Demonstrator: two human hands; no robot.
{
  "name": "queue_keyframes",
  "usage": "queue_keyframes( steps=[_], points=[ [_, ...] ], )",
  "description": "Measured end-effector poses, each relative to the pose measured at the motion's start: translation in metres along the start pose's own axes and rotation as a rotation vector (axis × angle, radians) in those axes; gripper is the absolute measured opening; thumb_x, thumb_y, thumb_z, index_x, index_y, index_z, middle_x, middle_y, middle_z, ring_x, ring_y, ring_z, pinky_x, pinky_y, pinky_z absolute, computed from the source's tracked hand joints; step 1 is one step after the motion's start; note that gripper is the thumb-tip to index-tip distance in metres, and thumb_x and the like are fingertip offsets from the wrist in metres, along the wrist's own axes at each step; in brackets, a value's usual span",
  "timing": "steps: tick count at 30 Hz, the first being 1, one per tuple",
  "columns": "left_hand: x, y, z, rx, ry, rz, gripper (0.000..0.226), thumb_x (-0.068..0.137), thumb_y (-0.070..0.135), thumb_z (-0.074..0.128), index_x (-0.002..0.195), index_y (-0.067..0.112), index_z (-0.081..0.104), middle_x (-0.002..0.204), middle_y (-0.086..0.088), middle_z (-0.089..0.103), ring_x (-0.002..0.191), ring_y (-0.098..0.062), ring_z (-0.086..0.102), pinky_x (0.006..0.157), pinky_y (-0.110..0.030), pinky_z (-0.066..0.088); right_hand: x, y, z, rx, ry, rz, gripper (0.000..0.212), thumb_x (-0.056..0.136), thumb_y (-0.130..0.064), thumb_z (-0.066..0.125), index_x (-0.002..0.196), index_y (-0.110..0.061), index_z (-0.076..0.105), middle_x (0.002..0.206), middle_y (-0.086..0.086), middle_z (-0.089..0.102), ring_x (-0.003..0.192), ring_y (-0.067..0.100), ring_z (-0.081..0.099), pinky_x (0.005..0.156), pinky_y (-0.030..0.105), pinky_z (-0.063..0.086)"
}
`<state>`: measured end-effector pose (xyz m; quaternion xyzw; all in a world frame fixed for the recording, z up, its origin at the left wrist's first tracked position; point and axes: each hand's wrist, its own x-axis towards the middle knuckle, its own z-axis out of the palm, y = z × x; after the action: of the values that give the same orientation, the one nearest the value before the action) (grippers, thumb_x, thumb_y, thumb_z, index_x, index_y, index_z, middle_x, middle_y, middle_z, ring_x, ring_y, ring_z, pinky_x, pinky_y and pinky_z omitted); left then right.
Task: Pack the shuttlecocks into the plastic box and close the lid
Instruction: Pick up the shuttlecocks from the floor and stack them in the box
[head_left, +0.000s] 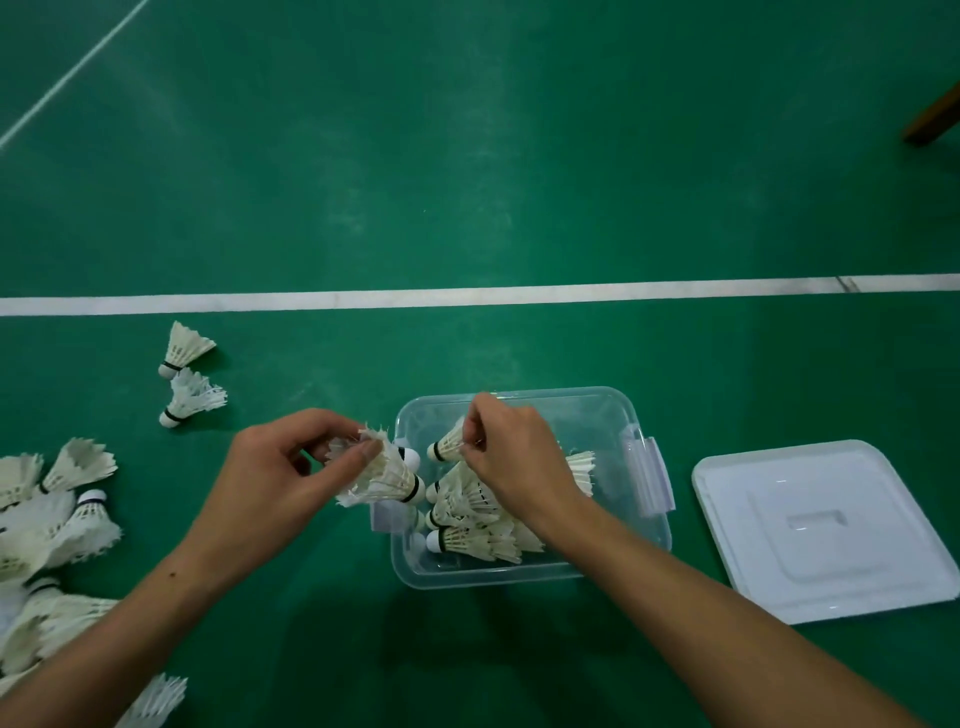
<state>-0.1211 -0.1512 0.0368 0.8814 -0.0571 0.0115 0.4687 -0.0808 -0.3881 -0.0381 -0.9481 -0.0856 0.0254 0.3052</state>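
your left hand is gripping a feather shuttlecock at the clear plastic box rim; your right hand is pinching another shuttlecock inside. squeezing risks crushing feathers, and the heaped pile left of your grip may keep the lid from shutting.

The clear plastic box sits open on the green floor, several white feathered shuttlecocks lying inside, cork ends pointing left. Its white lid lies flat to the right, apart from it. A loose heap of shuttlecocks lies at the near left, two more farther off.
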Motion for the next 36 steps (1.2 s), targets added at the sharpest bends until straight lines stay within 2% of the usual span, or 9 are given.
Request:
queue_keyframes(
  steps=[5,11,15,19,24,26,30,33,36],
  points=[
    [0.002,-0.003,0.0,0.029,-0.007,0.003,0.004,0.084,0.024,0.083,0.085,0.024,0.079,0.067,-0.001,0.067,0.05,-0.001,0.046,0.049,-0.016,0.038,0.011,0.005,0.02,-0.007,-0.048,0.062,0.044,0.095,-0.007,0.069,0.072,-0.033,0.042,0.074,-0.01,0.058,0.072,0.014,0.059,0.066,0.032,0.049],
    [0.014,-0.013,0.001,0.021,0.0,-0.063,0.019,0.08,0.043,0.085,0.081,0.025,0.078,0.065,-0.007,0.068,0.06,-0.033,0.06,0.057,-0.042,0.051,0.004,0.008,0.002,0.08,-0.131,0.054,0.039,0.091,-0.019,0.08,0.077,-0.031,0.046,0.08,-0.009,0.063,0.075,0.01,0.062,0.067,0.028,0.05],
    [0.029,-0.008,0.003,0.06,-0.041,-0.077,0.021,0.079,0.043,0.086,0.074,0.025,0.076,0.059,-0.001,0.067,0.049,-0.005,0.047,0.049,-0.025,0.04,-0.014,0.012,-0.038,0.23,-0.05,0.041,0.033,0.089,-0.014,0.083,0.082,-0.029,0.055,0.095,-0.007,0.075,0.094,0.007,0.074,0.087,0.037,0.063],
    [0.051,0.007,0.01,0.193,-0.088,-0.024,0.02,0.078,0.039,0.089,0.071,0.026,0.076,0.055,0.005,0.064,0.047,-0.005,0.047,0.046,-0.018,0.035,-0.033,-0.01,-0.079,0.412,0.072,-0.055,0.026,0.088,-0.006,0.082,0.088,-0.02,0.06,0.104,-0.007,0.078,0.101,0.001,0.074,0.092,0.028,0.062],
    [0.073,0.024,0.028,0.305,-0.192,0.038,0.027,0.075,0.051,0.085,0.069,0.026,0.076,0.056,0.006,0.066,0.049,-0.003,0.053,0.048,-0.02,0.039,-0.038,-0.037,-0.085,0.399,0.033,-0.292,0.028,0.087,-0.015,0.085,0.099,-0.019,0.06,0.108,-0.006,0.075,0.107,0.004,0.071,0.097,0.027,0.059],
    [0.078,0.03,0.031,0.315,-0.247,0.036,0.034,0.073,0.057,0.081,0.071,0.024,0.076,0.058,0.005,0.067,0.05,-0.004,0.054,0.05,-0.025,0.043,-0.032,-0.034,-0.076,0.325,0.006,-0.316,0.031,0.087,-0.02,0.086,0.101,-0.023,0.059,0.104,-0.01,0.072,0.104,0.006,0.069,0.094,0.032,0.058],
    [0.087,0.027,0.034,0.347,-0.31,0.022,0.021,0.081,0.041,0.084,0.074,0.023,0.079,0.063,0.005,0.071,0.058,-0.011,0.064,0.055,-0.031,0.049,-0.024,-0.024,-0.065,0.094,0.043,-0.37,0.03,0.089,-0.025,0.082,0.1,-0.029,0.054,0.097,-0.017,0.068,0.091,0.004,0.061,0.077,0.038,0.058],
    [0.093,0.025,0.031,0.32,-0.249,0.028,0.028,0.088,0.05,0.077,0.076,0.024,0.08,0.064,0.011,0.072,0.057,-0.003,0.063,0.051,-0.019,0.044,-0.024,-0.018,-0.066,-0.025,0.082,-0.367,0.032,0.089,-0.03,0.082,0.099,-0.033,0.052,0.091,-0.016,0.069,0.082,0.005,0.063,0.067,0.036,0.058],
    [0.096,0.023,0.017,0.239,-0.158,0.022,0.011,0.092,0.034,0.078,0.086,0.026,0.082,0.067,0.017,0.07,0.056,0.004,0.059,0.053,-0.01,0.039,-0.032,-0.003,-0.069,0.026,0.152,-0.214,0.033,0.087,-0.028,0.084,0.097,-0.033,0.052,0.088,-0.017,0.07,0.077,0.002,0.068,0.066,0.026,0.06]
  ],
)
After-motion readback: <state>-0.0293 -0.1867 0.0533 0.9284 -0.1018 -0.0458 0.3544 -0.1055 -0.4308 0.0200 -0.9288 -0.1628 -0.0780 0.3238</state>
